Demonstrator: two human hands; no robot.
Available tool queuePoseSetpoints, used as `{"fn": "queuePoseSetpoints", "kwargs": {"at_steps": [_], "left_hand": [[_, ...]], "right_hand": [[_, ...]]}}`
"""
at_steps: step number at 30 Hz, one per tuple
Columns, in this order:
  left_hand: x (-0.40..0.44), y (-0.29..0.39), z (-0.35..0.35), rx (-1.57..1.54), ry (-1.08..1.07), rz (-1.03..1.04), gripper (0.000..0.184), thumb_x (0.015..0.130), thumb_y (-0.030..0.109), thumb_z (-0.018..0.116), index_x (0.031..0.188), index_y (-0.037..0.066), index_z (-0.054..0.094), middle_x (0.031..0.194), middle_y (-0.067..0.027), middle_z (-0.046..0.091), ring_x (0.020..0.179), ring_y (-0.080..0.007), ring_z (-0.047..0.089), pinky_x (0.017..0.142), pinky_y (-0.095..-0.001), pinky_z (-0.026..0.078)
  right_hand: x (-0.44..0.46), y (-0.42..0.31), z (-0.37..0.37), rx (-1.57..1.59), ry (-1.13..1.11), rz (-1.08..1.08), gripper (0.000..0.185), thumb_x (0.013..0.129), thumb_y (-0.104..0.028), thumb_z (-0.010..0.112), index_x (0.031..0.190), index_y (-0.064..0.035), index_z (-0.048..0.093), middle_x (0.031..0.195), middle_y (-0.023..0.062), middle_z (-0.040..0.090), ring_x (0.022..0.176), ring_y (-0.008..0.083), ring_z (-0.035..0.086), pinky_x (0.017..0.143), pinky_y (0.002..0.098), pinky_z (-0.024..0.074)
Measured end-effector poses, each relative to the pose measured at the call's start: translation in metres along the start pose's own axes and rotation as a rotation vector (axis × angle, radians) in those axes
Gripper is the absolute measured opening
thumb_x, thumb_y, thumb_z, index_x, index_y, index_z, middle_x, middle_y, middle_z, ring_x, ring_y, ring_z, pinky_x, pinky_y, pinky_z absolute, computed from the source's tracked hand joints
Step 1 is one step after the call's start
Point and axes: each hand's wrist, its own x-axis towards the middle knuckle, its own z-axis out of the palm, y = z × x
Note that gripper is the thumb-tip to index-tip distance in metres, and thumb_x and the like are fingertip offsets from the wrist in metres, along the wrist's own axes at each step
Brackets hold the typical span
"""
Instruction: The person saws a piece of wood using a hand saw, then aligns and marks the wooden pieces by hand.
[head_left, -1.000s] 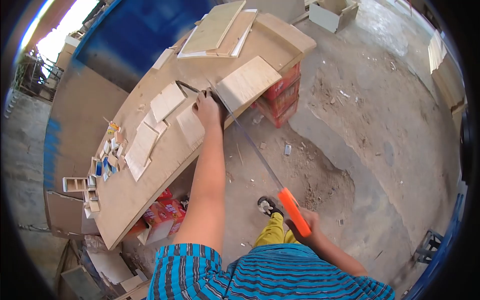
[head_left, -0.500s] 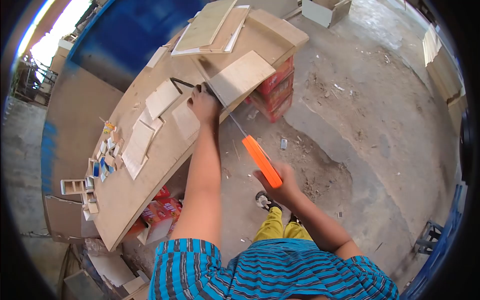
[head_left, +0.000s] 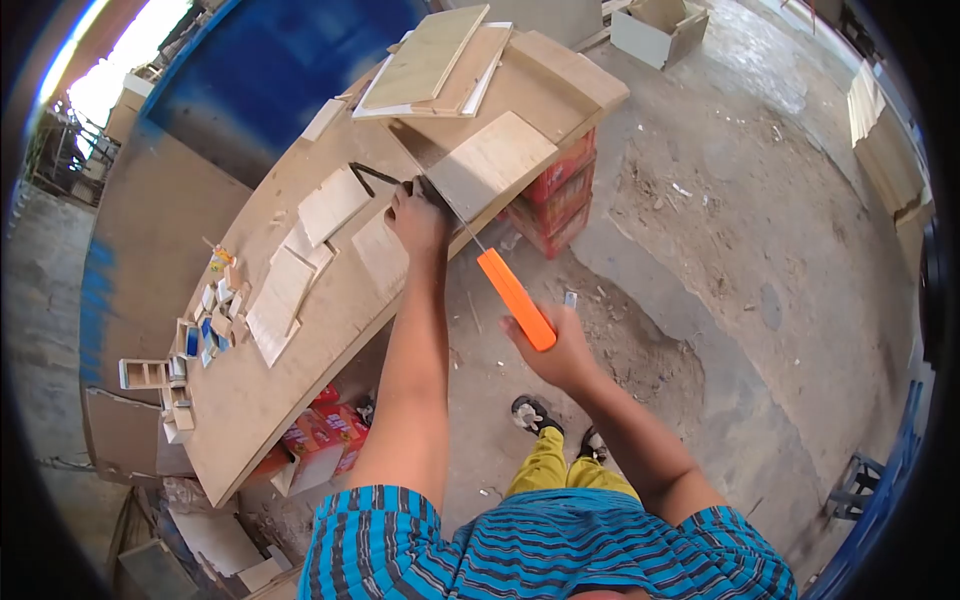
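Note:
My right hand (head_left: 560, 347) is closed around the orange handle of a handsaw (head_left: 515, 298). Its thin blade slants up and left over the table edge, alongside a pale wooden board (head_left: 492, 160). My left hand (head_left: 420, 218) is on the tabletop right beside the blade, fingers curled over one end of a black bent bar (head_left: 372, 178). What lies under the left palm is hidden. Another flat wood piece (head_left: 382, 248) rests just left of that wrist.
The long wooden table (head_left: 290, 400) also carries stacked panels (head_left: 425, 65), cut boards (head_left: 332, 205) and several small blocks (head_left: 218, 318). Red boxes (head_left: 555, 200) stand beneath its far end, more red packages (head_left: 330, 432) under the near side. Debris litters the concrete floor (head_left: 640, 330).
The right hand and saw handle have moved up toward the table edge, so less blade shows outside it. My left hand stays at the same spot on the table. The view has shifted slightly.

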Motion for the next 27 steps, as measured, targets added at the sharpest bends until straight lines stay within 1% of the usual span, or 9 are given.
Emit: {"fn": "queuePoseSetpoints", "kwargs": {"at_steps": [3, 8, 10, 14, 18, 19, 22, 24, 27], "left_hand": [[-0.004, -0.005, 0.011, 0.025, 0.03, 0.016, 0.031, 0.084, 0.018, 0.044, 0.11, 0.01, 0.059, 0.114, -0.01, 0.054, 0.112, -0.0262, 0.048, 0.092, -0.0476, 0.032], [-0.001, -0.001, 0.001, 0.02, -0.028, -0.021, 0.033, 0.086, 0.016, 0.043, 0.115, 0.012, 0.059, 0.116, -0.0095, 0.053, 0.114, -0.0254, 0.048, 0.092, -0.0482, 0.032], [0.005, -0.013, 0.017, 0.005, -0.036, -0.02, 0.034, 0.086, 0.015, 0.043, 0.117, 0.012, 0.058, 0.116, -0.0096, 0.053, 0.114, -0.0255, 0.047, 0.092, -0.0488, 0.032], [-0.001, -0.004, 0.003, -0.008, -0.022, 0.013, 0.034, 0.085, 0.017, 0.046, 0.116, 0.011, 0.058, 0.112, -0.0084, 0.053, 0.113, -0.0254, 0.048, 0.092, -0.0492, 0.031], [-0.004, 0.004, -0.006, 0.001, -0.051, 0.014, 0.032, 0.083, 0.02, 0.048, 0.112, 0.01, 0.058, 0.111, -0.008, 0.054, 0.113, -0.0251, 0.048, 0.091, -0.048, 0.031], [-0.003, 0.001, -0.002, -0.018, -0.035, 0.023, 0.031, 0.082, 0.02, 0.048, 0.111, 0.01, 0.058, 0.11, -0.0081, 0.054, 0.113, -0.0251, 0.048, 0.091, -0.0478, 0.032], [-0.002, 0.0, -0.004, -0.006, -0.019, 0.046, 0.031, 0.082, 0.02, 0.048, 0.11, 0.009, 0.058, 0.11, -0.0078, 0.055, 0.113, -0.025, 0.048, 0.091, -0.0482, 0.032], [-0.002, 0.002, -0.007, -0.007, -0.033, 0.047, 0.031, 0.083, 0.02, 0.048, 0.11, 0.009, 0.058, 0.109, -0.0078, 0.055, 0.113, -0.025, 0.048, 0.091, -0.0488, 0.031], [-0.002, 0.005, -0.006, -0.032, -0.015, 0.033, 0.03, 0.084, 0.019, 0.047, 0.11, 0.008, 0.058, 0.109, -0.0084, 0.055, 0.112, -0.0253, 0.048, 0.091, -0.0497, 0.031]], "right_hand": [[-0.005, 0.022, 0.002, -0.058, -0.021, -0.064, 0.02, 0.079, -0.017, 0.069, 0.075, -0.0019, 0.056, 0.062, 0.0168, 0.053, 0.055, 0.036, 0.049, 0.051, 0.0378, 0.0406], [-0.112, 0.054, -0.028, -0.195, -0.029, -0.173, 0.018, 0.075, -0.012, 0.07, 0.073, -0.0034, 0.054, 0.063, 0.0146, 0.05, 0.054, 0.0356, 0.049, 0.049, 0.0387, 0.0393], [-0.14, 0.049, -0.046, -0.099, -0.052, -0.101, 0.013, 0.075, -0.014, 0.071, 0.079, -0.0059, 0.062, 0.066, 0.0127, 0.057, 0.059, 0.0315, 0.059, 0.053, 0.0371, 0.0473], [-0.102, 0.017, -0.04, -0.137, -0.069, -0.121, 0.01, 0.076, -0.011, 0.07, 0.08, -0.0055, 0.062, 0.066, 0.0124, 0.058, 0.059, 0.031, 0.06, 0.052, 0.0364, 0.0467], [0.016, -0.001, 0.007, -0.085, 0.023, -0.098, 0.02, 0.081, -0.018, 0.067, 0.074, -0.0017, 0.057, 0.063, 0.0166, 0.053, 0.055, 0.0344, 0.05, 0.052, 0.0377, 0.0413], [0.035, 0.001, 0.019, -0.04, 0.09, -0.159, 0.024, 0.081, -0.017, 0.067, 0.07, -0.0007, 0.054, 0.059, 0.016, 0.05, 0.051, 0.0325, 0.043, 0.05, 0.0363, 0.0382], [0.034, 0.011, 0.032, 0.032, 0.046, -0.124, 0.02, 0.081, -0.021, 0.067, 0.08, -0.0024, 0.059, 0.065, 0.0191, 0.055, 0.059, 0.0396, 0.051, 0.054, 0.0398, 0.0427], [0.015, 0.022, 0.02, -0.096, -0.023, -0.022, 0.019, 0.081, -0.02, 0.067, 0.078, -0.0031, 0.06, 0.065, 0.0171, 0.056, 0.059, 0.0376, 0.053, 0.055, 0.039, 0.044], [-0.068, 0.032, -0.009, -0.132, -0.043, -0.072, 0.016, 0.081, -0.018, 0.067, 0.081, -0.0043, 0.06, 0.069, 0.0144, 0.058, 0.061, 0.036, 0.057, 0.057, 0.0385, 0.0463]]}}
